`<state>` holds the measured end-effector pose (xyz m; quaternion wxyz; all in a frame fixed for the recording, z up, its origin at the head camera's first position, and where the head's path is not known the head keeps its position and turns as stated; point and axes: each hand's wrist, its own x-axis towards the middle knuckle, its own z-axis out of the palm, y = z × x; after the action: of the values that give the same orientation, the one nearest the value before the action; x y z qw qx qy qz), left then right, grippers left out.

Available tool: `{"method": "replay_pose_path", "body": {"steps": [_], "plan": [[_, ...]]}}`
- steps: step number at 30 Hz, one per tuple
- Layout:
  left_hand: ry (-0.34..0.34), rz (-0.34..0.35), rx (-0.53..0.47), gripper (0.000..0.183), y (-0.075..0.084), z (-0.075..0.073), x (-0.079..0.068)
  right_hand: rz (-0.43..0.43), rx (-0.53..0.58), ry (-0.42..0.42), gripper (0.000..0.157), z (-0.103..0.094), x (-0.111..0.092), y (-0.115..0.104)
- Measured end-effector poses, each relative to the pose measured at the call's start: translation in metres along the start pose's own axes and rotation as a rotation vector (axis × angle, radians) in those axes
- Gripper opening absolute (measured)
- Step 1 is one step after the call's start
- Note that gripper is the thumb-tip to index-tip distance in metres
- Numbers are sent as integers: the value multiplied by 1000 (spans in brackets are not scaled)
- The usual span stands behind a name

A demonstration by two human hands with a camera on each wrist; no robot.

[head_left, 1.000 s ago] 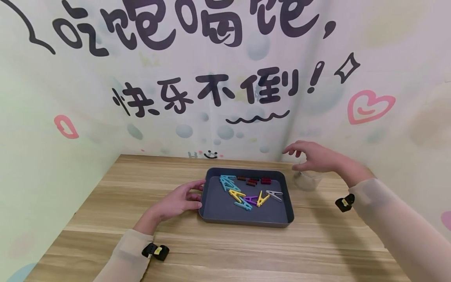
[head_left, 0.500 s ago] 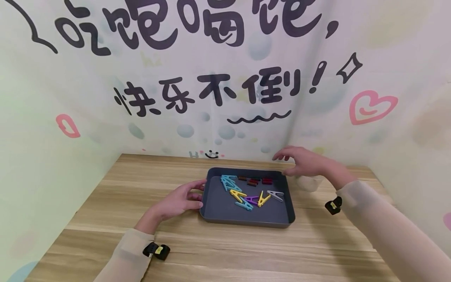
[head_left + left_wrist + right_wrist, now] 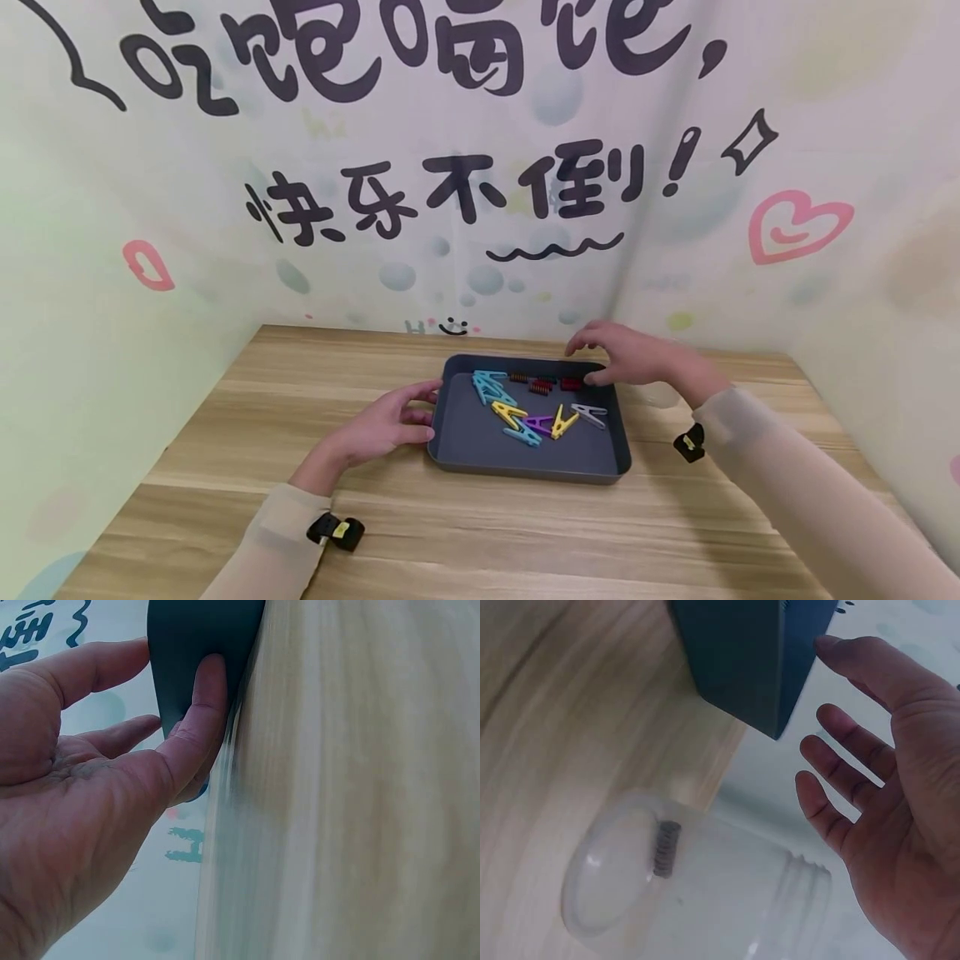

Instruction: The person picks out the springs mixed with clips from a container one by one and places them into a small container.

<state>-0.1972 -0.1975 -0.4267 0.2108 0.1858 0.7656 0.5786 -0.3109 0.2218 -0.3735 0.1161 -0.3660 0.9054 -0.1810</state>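
A dark grey tray [image 3: 465,446] lies on the wooden table. At its left wall my left hand [image 3: 378,429] touches the outside with extended fingers; the left wrist view shows the fingertips [image 3: 211,679] on that wall. Inside are several plastic clothespins, such as a blue clothespin [image 3: 487,385], a yellow clothespin [image 3: 561,423], a purple clothespin [image 3: 537,425] and a grey clothespin [image 3: 589,414]. Small coil springs [image 3: 539,388] in red and brown lie along the back wall. My right hand [image 3: 637,354] hovers at the back right corner, fingers spread, holding nothing, thumb close to a red spring.
Right of the tray stands a clear jar [image 3: 712,877], partly behind my right hand in the head view. One dark spring [image 3: 667,849] lies in the jar. A printed cloth [image 3: 360,275] hangs just behind the table [image 3: 450,533].
My right hand has moved left and down from above the jar to the tray's back right corner. The left hand stays at the tray's left wall.
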Motion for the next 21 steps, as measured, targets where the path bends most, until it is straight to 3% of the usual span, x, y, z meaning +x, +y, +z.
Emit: {"method": "replay_pose_path", "body": {"steps": [21], "plan": [[-7, 4, -5, 73, -1, -1, 2, 25, -208, -77, 20, 25, 9, 4]]}}
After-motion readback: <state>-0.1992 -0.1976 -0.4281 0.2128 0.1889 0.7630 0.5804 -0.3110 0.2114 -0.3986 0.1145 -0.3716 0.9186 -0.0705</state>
